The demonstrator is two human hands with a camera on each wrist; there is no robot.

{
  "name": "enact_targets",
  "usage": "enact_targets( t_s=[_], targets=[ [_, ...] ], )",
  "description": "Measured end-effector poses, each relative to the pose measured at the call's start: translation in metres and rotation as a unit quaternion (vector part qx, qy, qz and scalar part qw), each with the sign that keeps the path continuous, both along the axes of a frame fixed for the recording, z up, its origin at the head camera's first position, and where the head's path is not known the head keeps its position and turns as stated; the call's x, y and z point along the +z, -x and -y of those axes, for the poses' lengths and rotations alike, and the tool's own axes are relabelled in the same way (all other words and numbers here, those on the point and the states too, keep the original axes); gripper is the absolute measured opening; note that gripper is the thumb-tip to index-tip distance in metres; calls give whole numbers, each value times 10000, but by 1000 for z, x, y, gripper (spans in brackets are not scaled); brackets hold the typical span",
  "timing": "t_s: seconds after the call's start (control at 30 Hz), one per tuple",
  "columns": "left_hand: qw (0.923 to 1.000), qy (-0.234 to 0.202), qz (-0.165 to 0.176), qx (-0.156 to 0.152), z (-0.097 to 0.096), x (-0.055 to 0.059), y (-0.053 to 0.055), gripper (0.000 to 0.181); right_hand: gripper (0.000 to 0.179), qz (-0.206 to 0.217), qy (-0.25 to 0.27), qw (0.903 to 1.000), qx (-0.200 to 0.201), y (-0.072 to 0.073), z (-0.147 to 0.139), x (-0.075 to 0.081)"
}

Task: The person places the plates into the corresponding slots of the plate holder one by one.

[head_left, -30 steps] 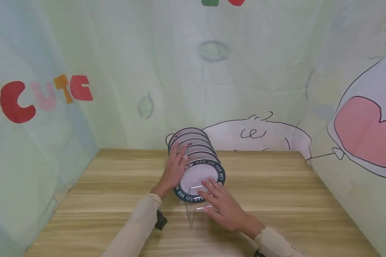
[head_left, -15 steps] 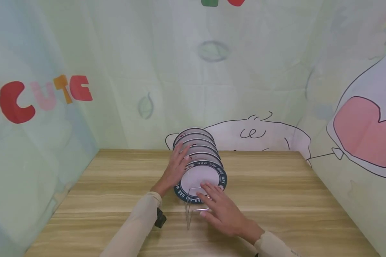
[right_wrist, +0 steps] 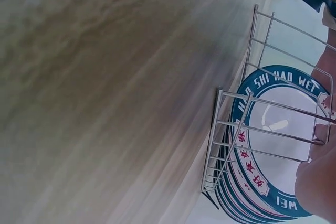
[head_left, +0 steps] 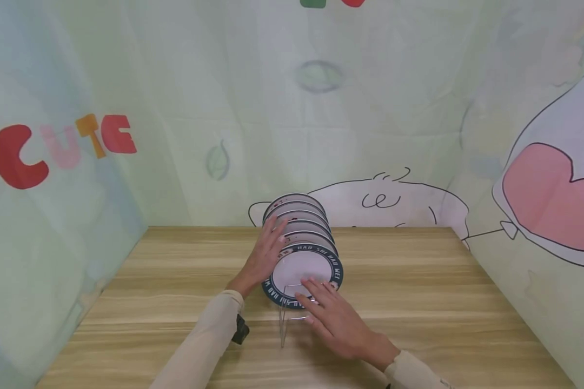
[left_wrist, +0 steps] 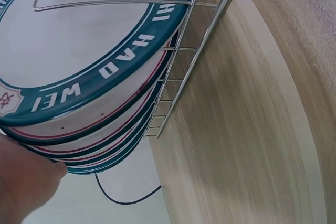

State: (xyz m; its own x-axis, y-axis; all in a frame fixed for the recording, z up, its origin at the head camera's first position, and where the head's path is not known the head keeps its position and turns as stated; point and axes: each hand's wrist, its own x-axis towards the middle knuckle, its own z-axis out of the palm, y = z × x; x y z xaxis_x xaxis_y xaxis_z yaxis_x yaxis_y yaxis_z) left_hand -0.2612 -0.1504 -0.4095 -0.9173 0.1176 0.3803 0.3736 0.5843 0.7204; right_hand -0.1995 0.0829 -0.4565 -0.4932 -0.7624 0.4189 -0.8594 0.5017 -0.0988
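Note:
Several plates stand on edge, one behind another, in a silver wire dish rack (head_left: 283, 324) on the table. The front plate (head_left: 303, 268) has a white middle and a dark teal rim with white lettering. My left hand (head_left: 263, 256) rests along the left edges of the plates, fingers extended. My right hand (head_left: 340, 322) is at the rack's front right, its fairly straight fingers on or just over the wire loops before the front plate. In the left wrist view, plate rims (left_wrist: 113, 69) lean beside the rack's wires (left_wrist: 181, 49). The right wrist view shows the rack's wire rails (right_wrist: 273, 129).
The wood-grain table (head_left: 418, 302) extends on both sides of the rack. Behind it hangs a pale printed cloth (head_left: 214, 97) with cartoon drawings, which also closes off the left and right sides.
The rear plates have shifted a little to the right, and the rack's near end a little to the left. My right hand has moved slightly down; the left has stayed nearly still.

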Motion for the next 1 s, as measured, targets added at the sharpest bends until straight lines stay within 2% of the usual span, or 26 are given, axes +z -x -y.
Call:
enact_targets(
  t_s=[0.27,0.5,1.0],
  targets=[
    [9998,175,-115,73,1,0,3,52,49,0,13,10000,57,2,0,2],
    [9998,166,-146,-15,1,-1,5,52,48,-142,12,9999,39,4,0,0],
    [9997,131,-186,-87,-6,-2,20,52,46,-74,-74,9999,-57,14,-5,2]
  ],
)
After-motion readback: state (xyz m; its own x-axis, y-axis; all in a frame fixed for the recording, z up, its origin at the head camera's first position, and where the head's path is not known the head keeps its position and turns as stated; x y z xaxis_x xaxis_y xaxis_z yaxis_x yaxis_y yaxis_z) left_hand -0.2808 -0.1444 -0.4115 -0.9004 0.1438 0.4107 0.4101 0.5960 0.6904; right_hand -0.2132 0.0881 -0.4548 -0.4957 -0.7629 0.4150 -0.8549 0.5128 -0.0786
